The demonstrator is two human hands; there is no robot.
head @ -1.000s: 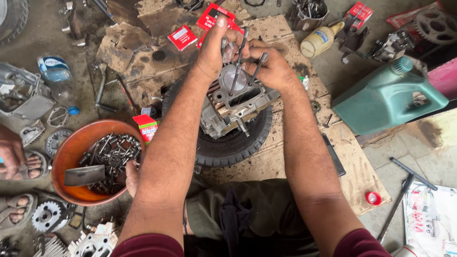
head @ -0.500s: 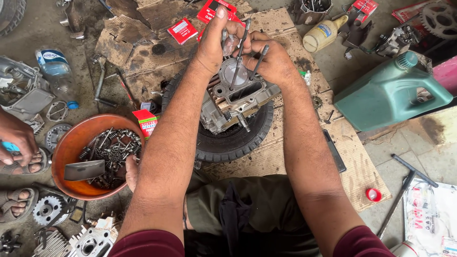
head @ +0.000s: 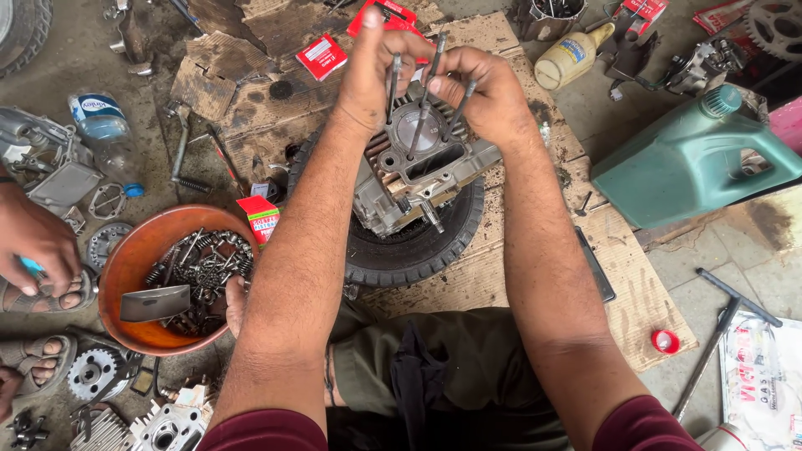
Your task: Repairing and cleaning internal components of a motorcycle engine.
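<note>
- Behind the hands, on the torn cardboard sheet (head: 493, 267), lie flat red cartons: a small red and white box (head: 322, 56) to the left of the left wrist, and larger red packs (head: 386, 14) at the top edge, partly hidden by the fingers.
- Beside the orange bowl (head: 125, 267) stands another small red box with a white label (head: 262, 218), touching the left forearm's outer side.
- At the top right lies a cream plastic bottle with a yellow label and nozzle (head: 571, 55), on its side; near it a red pack (head: 647, 8) is cut by the frame.
- To the right lies a green jerrycan with a ribbed cap (head: 693, 163), on its side; below it, a small red cap (head: 665, 341) at the cardboard's corner and a white printed bag (head: 764, 367) at the frame's edge.
- At the far left, a clear water bottle with a blue label (head: 100, 125) lies on the ground.
- Left hand (head: 372, 75): arm stretched forward, fingers curled around the upper end of a long stud (head: 393, 83).
- Right hand (head: 484, 92): arm stretched forward, fingers bent and pinching the tops of the other studs (head: 430, 79).
- Engine cylinder block (head: 413, 171): it sits tilted on a small black tyre (head: 418, 246), just below both hands, piston crown showing in the bore, studs rising through it.
- Orange bowl: full of springs, bolts and a metal blade.
- Another person's hand (head: 33, 242) rests at the left edge, above sandalled feet.
</note>
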